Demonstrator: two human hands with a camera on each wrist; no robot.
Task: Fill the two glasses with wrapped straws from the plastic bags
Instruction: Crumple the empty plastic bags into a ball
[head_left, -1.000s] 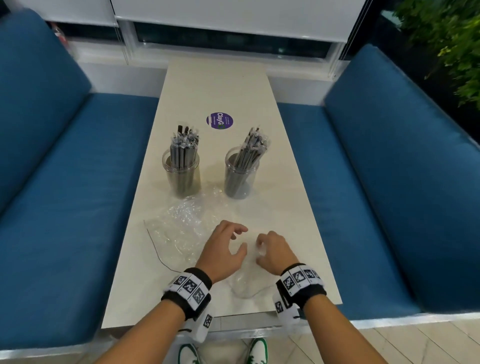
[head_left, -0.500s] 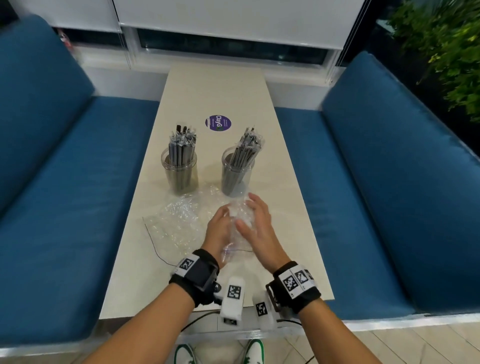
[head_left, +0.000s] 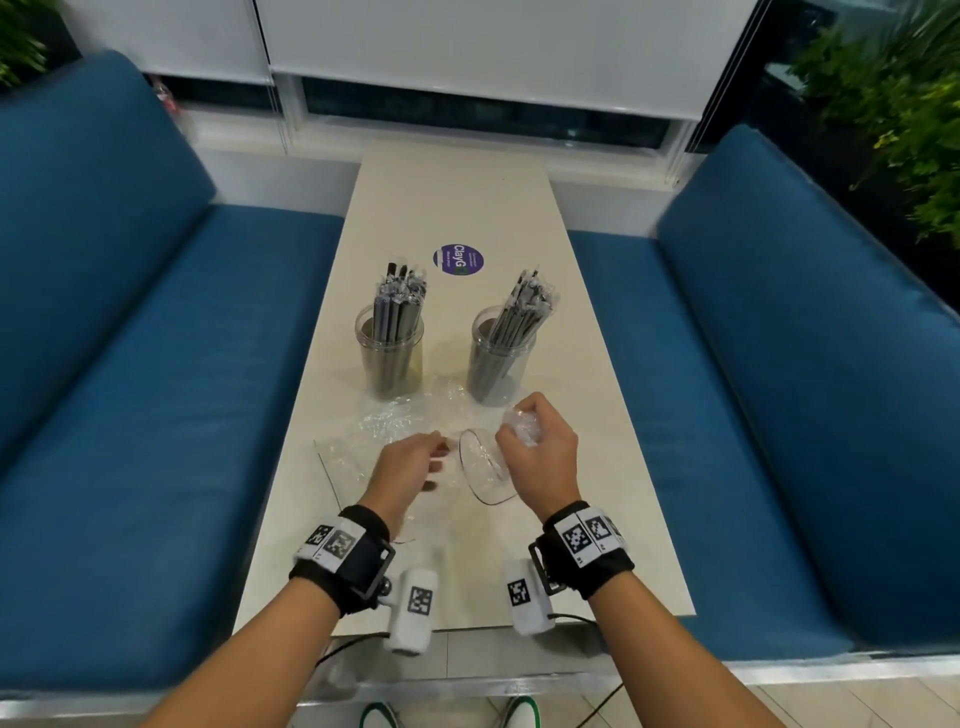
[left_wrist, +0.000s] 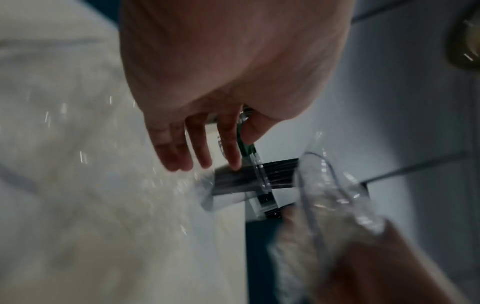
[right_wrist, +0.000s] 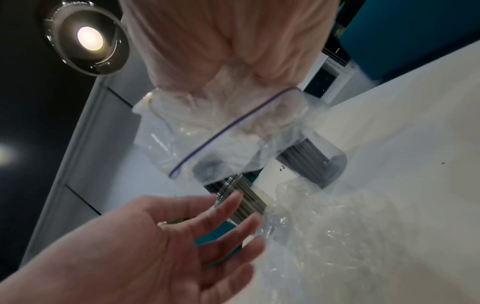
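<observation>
Two clear glasses stand mid-table, the left glass (head_left: 389, 356) and the right glass (head_left: 498, 358), both packed with dark wrapped straws (head_left: 397, 306). My right hand (head_left: 537, 457) grips a crumpled clear zip bag (head_left: 519, 426) lifted off the table, its open mouth (head_left: 483, 470) hanging toward my left hand; the blue zip line shows on this bag (right_wrist: 233, 133) in the right wrist view. My left hand (head_left: 410, 467) hovers beside that mouth with fingers (left_wrist: 200, 148) straight and spread, holding nothing. A second empty clear bag (head_left: 374, 436) lies flat on the table under the left hand.
The beige table (head_left: 467, 197) runs away from me between two blue benches (head_left: 130, 364) (head_left: 779, 364). A purple round sticker (head_left: 458, 258) lies beyond the glasses. A window sill and blinds close the far end, and green plants (head_left: 909, 130) stand at the right.
Both hands gathered the bag near the table's front edge, brought it up together, then parted. Now the right hand alone holds the crumpled bag raised, and the left hand has let go.
</observation>
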